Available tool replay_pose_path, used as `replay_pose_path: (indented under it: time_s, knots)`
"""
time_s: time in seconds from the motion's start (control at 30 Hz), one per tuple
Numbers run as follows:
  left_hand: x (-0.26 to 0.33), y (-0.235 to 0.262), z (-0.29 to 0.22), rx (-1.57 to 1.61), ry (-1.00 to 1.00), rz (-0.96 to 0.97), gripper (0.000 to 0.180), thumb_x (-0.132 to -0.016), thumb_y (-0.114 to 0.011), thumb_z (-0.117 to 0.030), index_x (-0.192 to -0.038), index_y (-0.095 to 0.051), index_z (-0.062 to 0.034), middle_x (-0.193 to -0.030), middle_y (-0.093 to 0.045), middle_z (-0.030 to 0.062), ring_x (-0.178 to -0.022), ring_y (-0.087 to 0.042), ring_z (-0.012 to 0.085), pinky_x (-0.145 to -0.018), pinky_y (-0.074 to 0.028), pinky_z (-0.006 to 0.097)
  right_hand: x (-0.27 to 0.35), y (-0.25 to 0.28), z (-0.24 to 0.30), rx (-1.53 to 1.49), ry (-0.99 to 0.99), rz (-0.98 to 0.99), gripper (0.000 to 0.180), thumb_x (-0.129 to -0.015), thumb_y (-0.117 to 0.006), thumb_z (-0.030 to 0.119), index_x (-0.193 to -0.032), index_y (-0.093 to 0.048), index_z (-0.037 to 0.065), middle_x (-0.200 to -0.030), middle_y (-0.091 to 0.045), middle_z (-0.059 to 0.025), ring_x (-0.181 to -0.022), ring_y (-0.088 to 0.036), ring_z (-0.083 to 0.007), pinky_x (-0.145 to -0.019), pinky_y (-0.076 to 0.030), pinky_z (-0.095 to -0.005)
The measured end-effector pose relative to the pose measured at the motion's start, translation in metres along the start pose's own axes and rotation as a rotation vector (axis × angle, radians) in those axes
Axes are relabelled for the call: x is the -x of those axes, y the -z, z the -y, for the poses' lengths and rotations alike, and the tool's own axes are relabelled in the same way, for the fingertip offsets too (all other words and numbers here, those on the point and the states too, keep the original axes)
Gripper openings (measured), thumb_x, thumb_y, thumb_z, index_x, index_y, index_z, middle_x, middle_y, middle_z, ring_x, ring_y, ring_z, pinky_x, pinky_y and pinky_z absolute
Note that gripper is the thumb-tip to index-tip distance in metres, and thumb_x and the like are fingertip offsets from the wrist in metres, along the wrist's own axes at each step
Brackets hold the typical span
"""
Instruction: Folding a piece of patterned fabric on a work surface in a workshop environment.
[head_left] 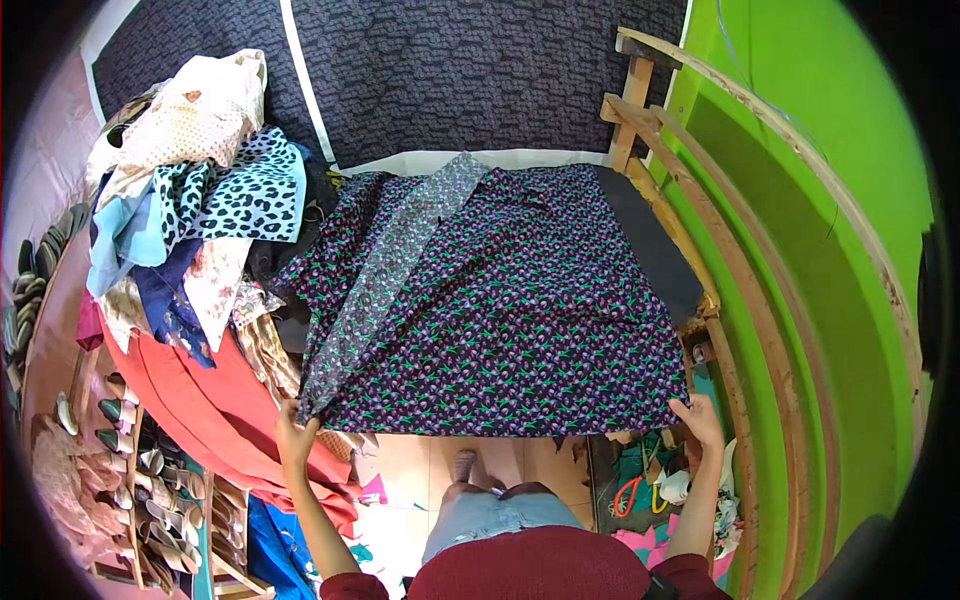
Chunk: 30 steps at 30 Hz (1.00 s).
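A dark floral fabric with small purple and green flowers lies spread over a table, its near edge held up taut between my two hands. My left hand is closed on the near left corner. On the opposite corner, my right hand pinches the cloth. Along the left part, a paler strip of the same fabric runs slantwise from the far side to my left hand; it looks like the wrong side turned up. Slight wrinkles cross the middle of the cloth.
A heap of mixed fabrics rises at the left, with red cloth hanging below. Racks of shoes stand lower left. Wooden rails line the green wall on the right. Orange-handled scissors lie among scraps below my right hand.
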<state>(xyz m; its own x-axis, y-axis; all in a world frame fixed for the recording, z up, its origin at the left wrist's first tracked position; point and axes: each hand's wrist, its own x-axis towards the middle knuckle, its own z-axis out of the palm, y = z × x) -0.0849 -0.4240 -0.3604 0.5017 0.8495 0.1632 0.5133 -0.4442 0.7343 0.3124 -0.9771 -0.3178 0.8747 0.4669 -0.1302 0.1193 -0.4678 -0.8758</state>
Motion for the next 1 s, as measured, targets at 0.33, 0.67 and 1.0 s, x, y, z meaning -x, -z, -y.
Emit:
replay_pose_path:
  time_s: [0.33, 0.67, 1.0]
  knots:
    - [0.01, -0.02, 0.055, 0.872, 0.35, -0.013, 0.014, -0.087, -0.051, -0.001, -0.1, -0.056, -0.002, -0.085, -0.057, 0.0027, -0.076, -0.057, 0.01, -0.066, -0.053, 0.025, 0.006, -0.014, -0.027, 0.166, 0.278, -0.056, 0.032, -0.079, -0.07, 0.028, -0.073, -0.059, -0.001, -0.082, -0.055, -0.0029, -0.074, -0.05, -0.0137, -0.067, -0.04, -0.0301]
    - [-0.013, 0.01, 0.045, 1.145, 0.42, -0.114, 0.022, -0.087, -0.058, -0.031, -0.1, -0.06, -0.0129, -0.084, -0.063, -0.0025, -0.066, -0.055, 0.0093, -0.064, -0.042, 0.028, 0.005, -0.007, -0.012, -0.046, -0.166, -0.044, 0.039, -0.079, -0.071, 0.024, -0.054, -0.047, 0.006, -0.054, -0.052, -0.0013, -0.05, -0.056, -0.0095, -0.043, -0.041, -0.0226]
    - [-0.03, 0.032, 0.02, -0.474, 0.331, 0.017, 0.026, -0.072, -0.072, -0.032, -0.071, -0.062, -0.0083, -0.059, -0.054, 0.0049, -0.055, -0.051, 0.0179, -0.072, -0.037, 0.037, 0.006, -0.002, -0.023, 0.001, -0.122, -0.213, 0.033, -0.064, -0.079, 0.007, -0.066, -0.047, 0.004, -0.057, -0.052, -0.0011, -0.05, -0.051, -0.0096, -0.044, -0.041, -0.0244]
